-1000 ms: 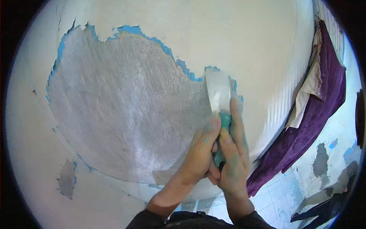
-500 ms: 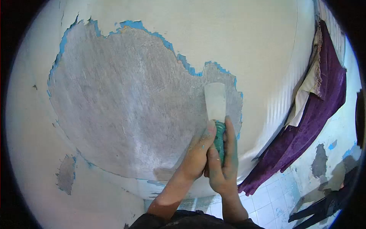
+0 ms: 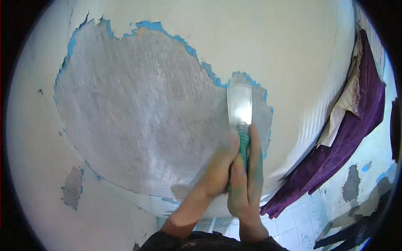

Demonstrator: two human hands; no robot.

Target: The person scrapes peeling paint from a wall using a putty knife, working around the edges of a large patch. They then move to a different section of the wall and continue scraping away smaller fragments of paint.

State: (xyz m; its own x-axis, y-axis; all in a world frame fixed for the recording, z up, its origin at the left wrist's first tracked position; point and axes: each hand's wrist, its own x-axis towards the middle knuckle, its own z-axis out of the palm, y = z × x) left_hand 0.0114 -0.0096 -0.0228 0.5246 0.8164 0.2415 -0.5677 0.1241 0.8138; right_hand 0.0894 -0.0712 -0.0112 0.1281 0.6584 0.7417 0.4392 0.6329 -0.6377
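Observation:
Both my hands grip the green handle of a paint scraper, one on each side. My left hand is closed around the handle from the left and looks slightly blurred. On the right, my right hand is wrapped about it with a finger stretched up along the handle toward the blade. The broad metal blade points up and lies over a bare grey patch of the wall. Its tip is just below the ragged blue and cream paint edge at the top of the patch's right lobe.
Cream paint surrounds the grey patch. A purple curtain hangs at the right. Pale floor tiles show below, and dark objects stand at the lower right. A smaller bare spot marks the lower left wall.
The scraper and both hands have moved slightly up the wall, bringing the blade nearer the upper paint edge. The blade now catches a bright glint. The view has shifted a little.

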